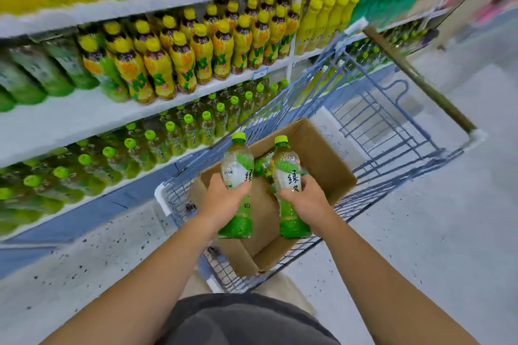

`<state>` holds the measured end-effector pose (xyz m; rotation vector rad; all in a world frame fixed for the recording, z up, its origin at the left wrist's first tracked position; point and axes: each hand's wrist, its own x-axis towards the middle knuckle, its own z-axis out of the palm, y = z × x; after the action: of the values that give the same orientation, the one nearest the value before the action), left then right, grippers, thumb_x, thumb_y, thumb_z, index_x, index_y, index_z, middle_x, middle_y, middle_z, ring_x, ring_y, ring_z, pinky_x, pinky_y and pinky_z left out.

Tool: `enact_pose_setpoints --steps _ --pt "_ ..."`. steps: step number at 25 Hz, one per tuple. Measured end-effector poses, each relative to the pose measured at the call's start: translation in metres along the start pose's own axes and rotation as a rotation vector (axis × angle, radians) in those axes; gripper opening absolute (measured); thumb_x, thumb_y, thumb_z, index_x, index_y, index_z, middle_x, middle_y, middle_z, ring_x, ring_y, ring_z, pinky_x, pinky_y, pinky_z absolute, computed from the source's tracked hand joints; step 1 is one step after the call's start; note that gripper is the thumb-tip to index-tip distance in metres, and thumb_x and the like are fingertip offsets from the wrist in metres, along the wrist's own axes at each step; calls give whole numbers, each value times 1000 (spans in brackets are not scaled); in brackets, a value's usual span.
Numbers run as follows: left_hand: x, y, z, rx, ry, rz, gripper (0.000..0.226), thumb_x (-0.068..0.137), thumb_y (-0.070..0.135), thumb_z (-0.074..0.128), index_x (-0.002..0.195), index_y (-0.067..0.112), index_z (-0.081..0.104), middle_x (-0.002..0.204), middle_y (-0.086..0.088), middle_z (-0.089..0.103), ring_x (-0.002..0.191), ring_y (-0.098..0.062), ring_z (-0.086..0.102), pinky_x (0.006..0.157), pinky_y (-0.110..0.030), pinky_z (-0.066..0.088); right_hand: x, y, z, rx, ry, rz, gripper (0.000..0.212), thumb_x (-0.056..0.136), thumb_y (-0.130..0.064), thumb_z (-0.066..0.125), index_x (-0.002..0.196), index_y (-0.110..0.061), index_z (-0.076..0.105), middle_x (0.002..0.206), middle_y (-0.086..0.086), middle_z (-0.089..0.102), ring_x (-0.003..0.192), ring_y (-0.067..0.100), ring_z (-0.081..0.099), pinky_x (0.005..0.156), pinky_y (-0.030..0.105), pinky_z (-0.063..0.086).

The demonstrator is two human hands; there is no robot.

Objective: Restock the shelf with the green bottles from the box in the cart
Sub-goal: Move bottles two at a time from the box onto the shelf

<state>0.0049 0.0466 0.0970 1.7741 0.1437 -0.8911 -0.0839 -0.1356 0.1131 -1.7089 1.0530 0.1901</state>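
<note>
- Head: my left hand grips a green bottle, right hand grips second bottle, over box.
- Neither on shelf yet; more remain boxed, I judge.

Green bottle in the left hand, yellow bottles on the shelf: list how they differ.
Cap: the green bottle has a lime one, the yellow bottles yellow ones. Wrap: green and white on the green bottle, yellow on the yellow bottles. State: the left hand grips the green bottle above the box; the yellow bottles stand in rows on the shelf. Both are capped drink bottles.
</note>
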Motion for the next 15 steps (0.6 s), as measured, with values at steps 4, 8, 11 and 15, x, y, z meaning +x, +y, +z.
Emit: enact_pose_setpoints --steps 4,8,11,15 --pt "-20 9 -50 33 -15 82 54 70 40 87 110 35 52 102 10 66 89 -9 65 66 -30 51 -38 -23 27 27 45 -46 37 66 -33 75 97 -23 55 94 5 67 85 22 67 75 44 56" --pt "-40 7 -89 28 53 115 58 72 34 87 117 31 51 105 9 67 93 -14 67 80 -39 56 -56 -39 54 -37 12 -99 41 67 -39 73 102 -26 57 95 -1 67 84 16 66 67 35 54" --pt "-68 0 -116 -52 131 126 50 72 32 86 110 33 55 101 6 69 88 -15 69 75 -38 57 -65 -51 77 -107 -72 -168 34 75 -35 75 101 -28 55 96 -3 65 82 12 63 58 29 44" --pt "-110 -11 -152 -157 235 105 50 70 32 86 111 29 57 96 5 73 84 -14 72 70 -37 58 -82 -70 117 -130 -177 -253 32 77 -31 77 100 -28 55 93 -6 66 81 11 64 62 32 48"
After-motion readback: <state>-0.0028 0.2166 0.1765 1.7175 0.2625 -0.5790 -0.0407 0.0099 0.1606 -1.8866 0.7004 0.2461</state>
